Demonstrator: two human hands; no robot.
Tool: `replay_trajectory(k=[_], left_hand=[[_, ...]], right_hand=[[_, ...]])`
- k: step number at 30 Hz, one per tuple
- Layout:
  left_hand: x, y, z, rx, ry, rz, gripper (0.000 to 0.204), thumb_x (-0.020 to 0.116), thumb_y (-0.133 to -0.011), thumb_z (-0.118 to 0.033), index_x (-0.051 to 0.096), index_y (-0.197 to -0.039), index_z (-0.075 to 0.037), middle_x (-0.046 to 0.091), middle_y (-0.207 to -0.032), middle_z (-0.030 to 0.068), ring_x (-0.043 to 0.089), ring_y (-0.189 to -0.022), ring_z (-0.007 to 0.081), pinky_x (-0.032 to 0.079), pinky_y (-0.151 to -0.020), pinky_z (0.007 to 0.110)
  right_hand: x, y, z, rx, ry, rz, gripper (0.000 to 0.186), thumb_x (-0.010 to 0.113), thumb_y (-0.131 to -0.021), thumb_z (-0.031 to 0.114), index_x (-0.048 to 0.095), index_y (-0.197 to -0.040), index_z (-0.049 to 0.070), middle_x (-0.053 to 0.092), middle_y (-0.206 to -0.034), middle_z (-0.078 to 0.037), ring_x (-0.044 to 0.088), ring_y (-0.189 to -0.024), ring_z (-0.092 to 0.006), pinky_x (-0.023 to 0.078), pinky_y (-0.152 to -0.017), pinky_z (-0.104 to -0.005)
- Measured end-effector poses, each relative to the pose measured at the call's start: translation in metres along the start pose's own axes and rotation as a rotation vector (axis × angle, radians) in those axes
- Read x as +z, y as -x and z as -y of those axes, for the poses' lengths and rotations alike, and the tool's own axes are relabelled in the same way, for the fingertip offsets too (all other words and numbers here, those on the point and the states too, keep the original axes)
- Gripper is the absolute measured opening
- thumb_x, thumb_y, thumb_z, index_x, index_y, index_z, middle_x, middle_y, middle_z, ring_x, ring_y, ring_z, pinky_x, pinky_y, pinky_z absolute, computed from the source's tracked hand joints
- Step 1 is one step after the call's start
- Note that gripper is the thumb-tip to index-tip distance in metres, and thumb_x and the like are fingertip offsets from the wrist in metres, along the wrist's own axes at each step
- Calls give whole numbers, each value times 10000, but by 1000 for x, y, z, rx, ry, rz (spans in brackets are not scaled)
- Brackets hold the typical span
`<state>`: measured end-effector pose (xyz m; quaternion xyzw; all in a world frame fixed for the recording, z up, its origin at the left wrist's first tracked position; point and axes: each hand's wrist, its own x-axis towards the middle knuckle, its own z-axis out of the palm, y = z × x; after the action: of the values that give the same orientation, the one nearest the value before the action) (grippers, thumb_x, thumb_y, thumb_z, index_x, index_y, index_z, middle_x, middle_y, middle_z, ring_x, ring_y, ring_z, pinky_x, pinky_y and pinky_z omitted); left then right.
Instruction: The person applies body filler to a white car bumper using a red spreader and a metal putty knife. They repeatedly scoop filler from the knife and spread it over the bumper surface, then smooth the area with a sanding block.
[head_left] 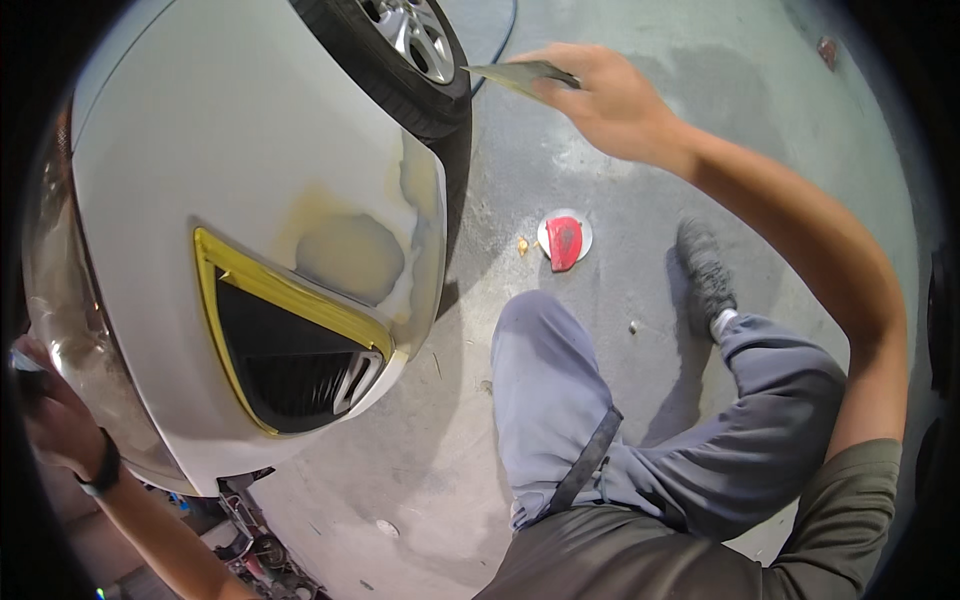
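My right hand point(610, 98) is raised over the floor beside the wheel, its fingers closed on a thin, flat, greenish-grey piece point(508, 75) with a dark part near the fingers. Whether it is a spreader or a folded sheet I cannot tell. On the far left, my left hand point(62, 415), wearing a black wristband, is by the car's headlight point(75, 270); the dark picture rim hides its fingers. Between them lies the white bumper point(250, 130). It bears a grey and tan bare patch point(350, 258) above a black grille point(290, 365) edged with yellow tape point(300, 298).
On the grey floor point(430, 480) lies a white disc point(586, 240) carrying a red, rounded piece point(565, 243), with a small orange bit point(522, 246) beside it. A tyre point(425, 100) stands at the top. My shoe point(705, 268) and bent knee point(545, 340) are close by.
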<state>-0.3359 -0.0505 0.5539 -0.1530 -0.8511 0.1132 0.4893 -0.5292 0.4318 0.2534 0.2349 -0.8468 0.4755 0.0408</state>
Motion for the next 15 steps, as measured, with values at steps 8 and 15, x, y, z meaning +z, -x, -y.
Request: replay_trajectory(k=[8, 15], left_hand=[[67, 142, -305, -1132, 1281, 436, 348, 510, -1139, -121, 598, -1424, 57, 671, -1253, 80, 600, -1205, 174, 480, -1077, 330], [193, 164, -440, -2320, 1988, 389, 319, 453, -1175, -369, 567, -1295, -96, 691, -1127, 60, 702, -971, 173, 607, -887, 360]], right_hand=[[-50, 58, 32, -218, -144, 9, 435, 614, -955, 17, 726, -1370, 86, 734, -1118, -141, 705, -955, -289, 569, -861, -394], [20, 88, -23, -848, -305, 197, 377, 756, -820, 107, 849, -1163, 233, 715, -1213, -149, 705, -1095, -315, 571, -1054, -549]])
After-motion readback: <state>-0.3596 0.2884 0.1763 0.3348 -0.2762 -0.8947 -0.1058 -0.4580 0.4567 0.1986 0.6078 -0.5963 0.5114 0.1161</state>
